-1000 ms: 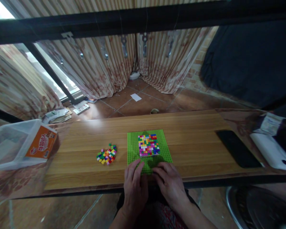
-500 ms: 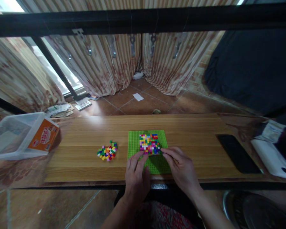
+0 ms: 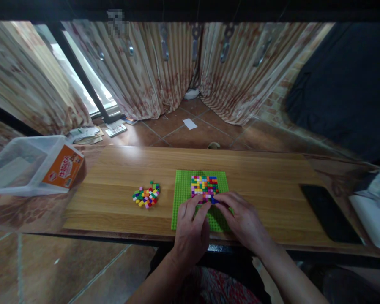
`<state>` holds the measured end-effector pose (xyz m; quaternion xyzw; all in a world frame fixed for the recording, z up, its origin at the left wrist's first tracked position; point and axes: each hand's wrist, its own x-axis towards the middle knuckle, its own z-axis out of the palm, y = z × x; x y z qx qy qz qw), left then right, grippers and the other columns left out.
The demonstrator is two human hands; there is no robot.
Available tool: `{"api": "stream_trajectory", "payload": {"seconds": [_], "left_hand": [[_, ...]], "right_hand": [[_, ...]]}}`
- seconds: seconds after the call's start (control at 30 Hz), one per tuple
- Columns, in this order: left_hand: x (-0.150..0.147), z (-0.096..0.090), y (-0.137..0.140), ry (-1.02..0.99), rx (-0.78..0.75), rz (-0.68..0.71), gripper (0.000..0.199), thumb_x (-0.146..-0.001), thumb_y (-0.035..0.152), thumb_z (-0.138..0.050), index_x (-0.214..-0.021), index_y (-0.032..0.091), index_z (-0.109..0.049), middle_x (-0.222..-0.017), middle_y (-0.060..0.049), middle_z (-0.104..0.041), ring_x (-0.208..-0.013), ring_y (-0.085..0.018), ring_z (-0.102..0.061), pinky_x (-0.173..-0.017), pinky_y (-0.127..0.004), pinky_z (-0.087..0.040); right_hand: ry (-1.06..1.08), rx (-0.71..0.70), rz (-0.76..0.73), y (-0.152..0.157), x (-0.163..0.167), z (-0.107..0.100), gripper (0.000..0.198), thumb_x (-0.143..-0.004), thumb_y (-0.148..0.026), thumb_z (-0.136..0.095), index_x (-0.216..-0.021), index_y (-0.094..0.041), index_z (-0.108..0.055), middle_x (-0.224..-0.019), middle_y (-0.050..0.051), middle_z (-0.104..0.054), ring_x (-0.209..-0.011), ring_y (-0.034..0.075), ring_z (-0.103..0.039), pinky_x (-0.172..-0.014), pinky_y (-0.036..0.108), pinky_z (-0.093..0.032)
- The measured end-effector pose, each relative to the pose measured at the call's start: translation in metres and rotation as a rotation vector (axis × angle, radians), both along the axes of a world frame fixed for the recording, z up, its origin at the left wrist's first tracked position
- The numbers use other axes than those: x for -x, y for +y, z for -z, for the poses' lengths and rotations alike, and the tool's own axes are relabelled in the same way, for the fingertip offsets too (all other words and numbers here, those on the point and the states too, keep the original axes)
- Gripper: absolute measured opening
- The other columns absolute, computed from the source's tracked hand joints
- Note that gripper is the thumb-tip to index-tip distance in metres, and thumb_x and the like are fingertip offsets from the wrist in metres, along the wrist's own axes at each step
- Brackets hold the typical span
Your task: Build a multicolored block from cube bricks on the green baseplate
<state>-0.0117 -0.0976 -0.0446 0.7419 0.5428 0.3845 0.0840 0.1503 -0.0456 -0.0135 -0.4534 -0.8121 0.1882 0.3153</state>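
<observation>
A bright green studded baseplate (image 3: 181,207) lies on the wooden table, bearing a tight block of small multicoloured toy bricks (image 3: 205,185). At the block's near edge rests my left hand (image 3: 192,223), its bent fingers apart and the fingertips against the bricks. My right hand (image 3: 243,215) comes in from the right, with thumb and forefinger closed around a blue brick (image 3: 214,200) at the block's near right corner. The fingers hide part of the near row. Left of the plate is a loose pile of small coloured bricks (image 3: 146,196).
A clear plastic bin (image 3: 28,169) with an orange label stands at the table's left end. On the right lie a black phone-like slab (image 3: 331,213) and a white box (image 3: 372,221). The wooden tabletop (image 3: 113,169) has a dark bar along its near edge.
The camera view has shifted, so the table appears slightly farther right. My left hand has moved right along the block's near edge, closer to my right hand, which stays at the corner.
</observation>
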Motion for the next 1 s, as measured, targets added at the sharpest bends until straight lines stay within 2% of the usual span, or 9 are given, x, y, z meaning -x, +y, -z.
{"api": "stream_trajectory", "payload": {"seconds": [0.4, 0.67, 1.0], "left_hand": [[0.000, 0.001, -0.001, 0.033, 0.043, 0.015, 0.040, -0.087, 0.014, -0.048, -0.127, 0.018, -0.054, -0.136, -0.013, -0.047, -0.119, -0.025, -0.045, -0.100, -0.046, -0.043], [-0.001, 0.001, -0.002, 0.052, 0.050, 0.014, 0.042, -0.088, 0.013, -0.047, -0.129, 0.020, -0.052, -0.137, -0.013, -0.046, -0.121, -0.026, -0.044, -0.100, -0.048, -0.042], [-0.001, 0.000, -0.001, 0.058, 0.029, 0.014, 0.041, -0.088, 0.013, -0.046, -0.128, 0.020, -0.052, -0.136, -0.012, -0.047, -0.120, -0.025, -0.046, -0.099, -0.046, -0.043]], "right_hand": [[-0.216, 0.047, -0.119, 0.012, -0.003, -0.014, 0.032, -0.090, -0.015, -0.051, -0.121, -0.019, -0.055, -0.105, 0.010, -0.069, -0.093, 0.021, -0.067, -0.082, 0.037, -0.055], [-0.248, 0.030, -0.125, 0.017, -0.003, -0.016, 0.038, -0.087, -0.012, -0.052, -0.124, -0.020, -0.054, -0.100, 0.009, -0.069, -0.092, 0.022, -0.066, -0.082, 0.040, -0.055], [-0.296, -0.040, -0.153, 0.016, -0.003, -0.015, 0.033, -0.090, -0.015, -0.047, -0.121, -0.020, -0.058, -0.095, 0.009, -0.070, -0.084, 0.022, -0.066, -0.074, 0.037, -0.055]]}}
